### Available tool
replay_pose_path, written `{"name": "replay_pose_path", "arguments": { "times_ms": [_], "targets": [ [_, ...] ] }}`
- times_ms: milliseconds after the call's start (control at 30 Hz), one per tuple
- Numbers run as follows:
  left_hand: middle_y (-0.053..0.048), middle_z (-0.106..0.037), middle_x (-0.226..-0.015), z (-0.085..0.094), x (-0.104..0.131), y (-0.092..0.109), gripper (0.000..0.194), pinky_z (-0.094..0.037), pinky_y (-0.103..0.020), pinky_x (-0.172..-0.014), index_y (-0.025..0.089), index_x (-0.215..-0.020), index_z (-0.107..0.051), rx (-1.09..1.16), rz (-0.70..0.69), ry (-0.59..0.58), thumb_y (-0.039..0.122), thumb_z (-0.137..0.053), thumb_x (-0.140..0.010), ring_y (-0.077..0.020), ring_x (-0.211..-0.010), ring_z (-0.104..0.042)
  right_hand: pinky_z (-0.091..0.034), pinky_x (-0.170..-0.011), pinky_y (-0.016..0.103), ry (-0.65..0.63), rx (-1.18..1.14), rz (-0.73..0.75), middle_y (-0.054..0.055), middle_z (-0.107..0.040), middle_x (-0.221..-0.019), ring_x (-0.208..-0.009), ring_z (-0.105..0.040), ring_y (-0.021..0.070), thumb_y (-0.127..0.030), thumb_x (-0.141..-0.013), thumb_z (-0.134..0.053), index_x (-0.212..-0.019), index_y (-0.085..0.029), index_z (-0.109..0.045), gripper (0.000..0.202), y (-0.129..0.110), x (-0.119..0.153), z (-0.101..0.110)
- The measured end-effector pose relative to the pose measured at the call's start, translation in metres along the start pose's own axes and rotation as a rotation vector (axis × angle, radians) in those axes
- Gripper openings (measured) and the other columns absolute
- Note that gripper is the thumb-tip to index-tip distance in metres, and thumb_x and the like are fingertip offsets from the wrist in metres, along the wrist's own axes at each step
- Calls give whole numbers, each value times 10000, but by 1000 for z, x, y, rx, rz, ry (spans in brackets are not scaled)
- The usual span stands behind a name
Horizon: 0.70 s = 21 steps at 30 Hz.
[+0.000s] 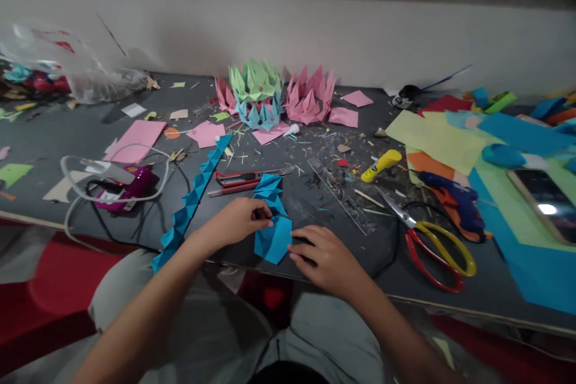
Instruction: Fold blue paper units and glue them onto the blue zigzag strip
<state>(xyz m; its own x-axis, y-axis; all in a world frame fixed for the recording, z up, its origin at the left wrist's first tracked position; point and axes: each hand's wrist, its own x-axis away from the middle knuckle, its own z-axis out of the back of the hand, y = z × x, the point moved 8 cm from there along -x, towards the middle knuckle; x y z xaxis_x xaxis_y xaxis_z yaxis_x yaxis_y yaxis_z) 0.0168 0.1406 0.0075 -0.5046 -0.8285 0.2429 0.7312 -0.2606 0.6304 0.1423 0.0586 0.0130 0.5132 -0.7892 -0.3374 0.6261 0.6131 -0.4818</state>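
Near the table's front edge lies a blue folded paper strip [273, 241], its far end creased into points and its near end flatter. My left hand [240, 220] comes from the left with its fingers curled, pinching the strip's left side. At the strip's right edge, my right hand [324, 259] touches the paper with bent fingers that are slightly apart. A longer pleated blue paper strip [193, 197] runs diagonally beside my left forearm. Just beyond my left hand are a red box cutter [238, 179] and a pencil-like stick [234, 188].
Folded-paper crowns stand at the back, including a pink one [310, 96] and a green one [256, 81]. To the right lie a clear ruler [339, 195], a yellow glue tube [381, 165], large scissors [427, 240], a glue gun [454, 198] and a phone [544, 201]. A purple device [125, 189] trails cables leftward.
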Motion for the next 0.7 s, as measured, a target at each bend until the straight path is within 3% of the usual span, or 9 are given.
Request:
{"name": "replay_pose_path", "arguments": {
  "times_ms": [167, 267, 400, 533, 700],
  "targets": [
    [6, -640, -733, -5, 4, 8, 90, -399, -211, -552, 204, -798, -633, -99, -74, 88, 233, -550, -780, -133, -651, -583, -478, -793, 331, 30, -136, -76, 56, -654, -962, -897, -577, 172, -247, -844, -528, -885, -202, -663, 147, 10, 1, 2],
    [-7, -644, -805, -13, 6, 17, 87, -434, -231, -636, 201, -834, -629, -186, -159, 150, 221, -551, -800, -146, -745, -596, -491, -789, 302, 76, -213, -149, 45, -657, -931, -876, -592, 155, -228, -848, -524, -916, -205, -646, 141, 18, 0, 6],
    [-28, -645, -875, -26, 10, 35, 97, -454, -271, -757, 190, -866, -612, -306, -293, 228, 185, -520, -835, -165, -851, -593, -488, -808, 340, 140, -99, -175, 65, -648, -967, -915, -585, 181, -216, -855, -501, -1000, -205, -619, 188, 22, -7, 12],
    [-39, -649, -867, -34, 14, 41, 97, -469, -274, -727, 165, -882, -588, -297, -347, 254, 194, -498, -858, -169, -827, -601, -474, -788, 374, 65, 46, -125, 75, -657, -984, -918, -576, 214, -178, -842, -504, -1040, -171, -605, 222, 21, -20, 8],
    [-6, -656, -877, -27, 17, 29, 100, -460, -241, -716, 190, -923, -572, -114, -276, 289, 170, -528, -835, -142, -823, -611, -472, -703, 342, -54, 100, -96, 54, -675, -900, -804, -600, 201, -145, -843, -473, -1050, -169, -604, 246, 22, -26, -1]
  ]
}}
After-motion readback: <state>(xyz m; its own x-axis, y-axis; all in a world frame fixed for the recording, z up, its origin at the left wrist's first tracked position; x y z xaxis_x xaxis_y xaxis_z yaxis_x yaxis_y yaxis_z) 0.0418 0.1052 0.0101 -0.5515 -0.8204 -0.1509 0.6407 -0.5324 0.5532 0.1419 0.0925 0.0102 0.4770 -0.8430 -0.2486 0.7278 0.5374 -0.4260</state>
